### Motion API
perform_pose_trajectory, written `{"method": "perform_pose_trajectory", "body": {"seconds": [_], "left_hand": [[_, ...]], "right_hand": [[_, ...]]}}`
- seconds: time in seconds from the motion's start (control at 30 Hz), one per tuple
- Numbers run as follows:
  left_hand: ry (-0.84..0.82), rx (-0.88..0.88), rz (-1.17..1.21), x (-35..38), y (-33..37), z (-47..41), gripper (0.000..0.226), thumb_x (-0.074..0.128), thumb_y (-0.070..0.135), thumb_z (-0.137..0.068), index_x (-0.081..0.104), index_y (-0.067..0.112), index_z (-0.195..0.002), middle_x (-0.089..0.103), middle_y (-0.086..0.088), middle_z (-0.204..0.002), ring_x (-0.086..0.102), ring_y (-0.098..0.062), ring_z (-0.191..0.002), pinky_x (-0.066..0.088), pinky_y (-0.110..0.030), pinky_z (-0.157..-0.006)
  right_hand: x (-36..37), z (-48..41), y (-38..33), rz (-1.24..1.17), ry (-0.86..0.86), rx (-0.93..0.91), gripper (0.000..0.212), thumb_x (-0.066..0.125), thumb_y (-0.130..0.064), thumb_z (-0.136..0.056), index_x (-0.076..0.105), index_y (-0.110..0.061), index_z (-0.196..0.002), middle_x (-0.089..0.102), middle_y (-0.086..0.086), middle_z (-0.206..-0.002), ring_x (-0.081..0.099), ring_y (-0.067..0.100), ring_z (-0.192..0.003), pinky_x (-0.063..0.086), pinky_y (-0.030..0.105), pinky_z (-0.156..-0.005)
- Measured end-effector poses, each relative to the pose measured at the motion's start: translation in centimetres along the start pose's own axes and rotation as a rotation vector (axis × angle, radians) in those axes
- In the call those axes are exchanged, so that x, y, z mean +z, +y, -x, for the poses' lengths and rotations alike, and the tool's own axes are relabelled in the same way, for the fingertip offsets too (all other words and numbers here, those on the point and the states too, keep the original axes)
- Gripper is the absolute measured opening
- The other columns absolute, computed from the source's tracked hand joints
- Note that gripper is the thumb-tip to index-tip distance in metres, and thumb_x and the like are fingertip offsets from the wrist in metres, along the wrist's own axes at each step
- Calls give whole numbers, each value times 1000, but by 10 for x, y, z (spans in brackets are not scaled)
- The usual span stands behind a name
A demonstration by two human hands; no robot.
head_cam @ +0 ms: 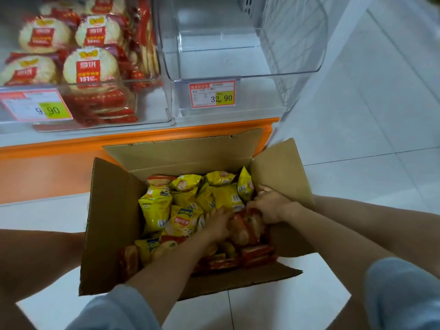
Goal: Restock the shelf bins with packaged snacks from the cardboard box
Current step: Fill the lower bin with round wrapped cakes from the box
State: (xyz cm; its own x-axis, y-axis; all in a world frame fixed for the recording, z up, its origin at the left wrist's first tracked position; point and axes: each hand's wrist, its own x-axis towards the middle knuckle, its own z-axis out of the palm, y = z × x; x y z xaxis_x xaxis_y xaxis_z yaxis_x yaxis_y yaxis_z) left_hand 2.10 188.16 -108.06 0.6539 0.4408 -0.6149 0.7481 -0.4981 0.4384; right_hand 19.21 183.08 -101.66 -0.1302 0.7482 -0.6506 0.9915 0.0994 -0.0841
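- Head view: left hand point(220, 223) and right hand point(271, 206) both grasp red snack packs point(247, 231) inside the cardboard box point(112, 210).
- Next, likely: lift them clear, up to the far empty shelf bin point(242, 76).

Brightness: even, soft, slightly dim indoor light, bluish on the floor tiles point(369, 103).
Source: probably overhead.
Shadows: faint, deepest inside the cardboard box point(109, 222).
Glare: pale sheen on the clear bin point(238, 75).
Blur: rice-cracker packs point(90, 67) and left price tag point(35, 106) smeared.
Distortion: orange shelf edge point(71, 144) bows, corners stretch.
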Motion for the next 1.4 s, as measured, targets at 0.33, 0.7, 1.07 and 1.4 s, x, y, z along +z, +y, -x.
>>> {"method": "perform_pose_trajectory", "body": {"seconds": [0.33,0.7,1.07,1.4], "left_hand": [[142,-2,457,-28,-28,25,35,67,10,-82,56,1,-114,62,-10,-107,58,-22,-103,45,-25,-79],[451,-170,1036,-77,-26,71,61,67,0,-82,28,9,-128,51,-12,-112,56,-23,-93,48,-28,-67],[648,5,1190,-118,6,105,27,57,-4,-87,45,12,-104,54,-10,-96,55,-21,-80,52,-24,-60],[569,13,1421,-145,24,122,53,76,29,-73,44,15,-112,62,-9,-98,61,-23,-79,52,-37,-72]], "right_hand": [[-20,4,-20,-650,92,165,39,53,-12,-90,53,-20,-129,55,6,-128,52,27,-117,41,26,-82],[-75,21,-26,-1073,562,273,34,63,6,-79,66,-18,-103,62,2,-104,54,11,-94,40,19,-74],[-90,45,-78,-824,1048,-67,32,67,4,-73,67,-13,-100,57,-7,-98,52,8,-96,40,16,-87],[-90,45,-88,-499,1211,-247,23,67,-14,-77,70,-16,-99,63,-2,-109,51,9,-106,42,24,-92]]}}
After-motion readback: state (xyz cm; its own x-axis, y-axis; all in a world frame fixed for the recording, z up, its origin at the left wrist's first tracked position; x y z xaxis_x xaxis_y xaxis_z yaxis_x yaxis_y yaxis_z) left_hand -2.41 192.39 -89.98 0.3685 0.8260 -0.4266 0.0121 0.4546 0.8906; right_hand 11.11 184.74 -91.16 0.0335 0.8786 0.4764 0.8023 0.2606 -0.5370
